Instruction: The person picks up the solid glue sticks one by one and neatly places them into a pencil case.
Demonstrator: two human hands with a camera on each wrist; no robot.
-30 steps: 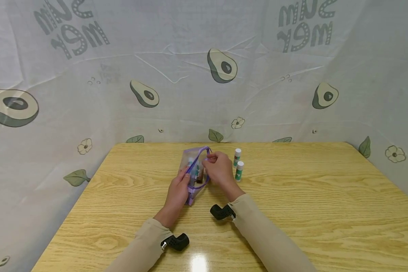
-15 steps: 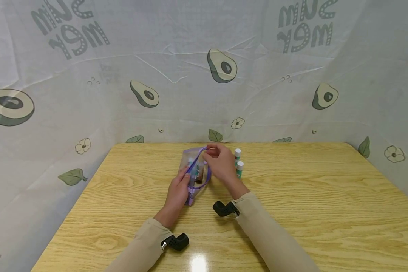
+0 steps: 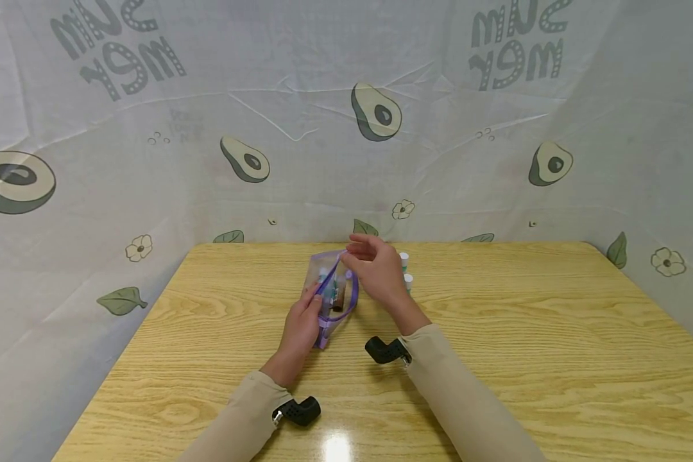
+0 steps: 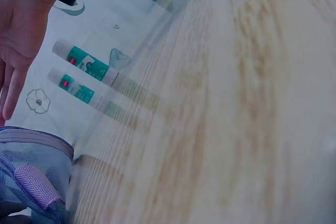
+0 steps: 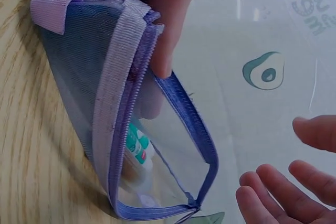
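Observation:
My left hand (image 3: 302,323) grips the near left edge of a mesh zip pouch (image 5: 79,72) with purple trim, its mouth open. Through the mesh a green-and-white tube (image 5: 137,142) and a brown item (image 3: 339,299) show inside. Over the far right side of the pouch mouth is my right hand (image 3: 376,266); the right wrist view shows its fingers apart, with nothing between them and clear of the rim. Two glue sticks with white caps and green labels, the nearer (image 4: 86,62) and the other (image 4: 77,88), stand upright on the table, partly behind the right hand in the head view.
A wood-grain table (image 3: 525,340) carries everything. Behind it hangs a pale cloth (image 3: 300,192) printed with avocados, leaves and flowers. Black wrist mounts, left (image 3: 301,411) and right (image 3: 384,350), stick out inward from both sleeves.
My right hand has moved up and away from the pouch's right rim, its fingers spreading. It now covers more of the glue sticks. My left hand and the pouch have stayed nearly still.

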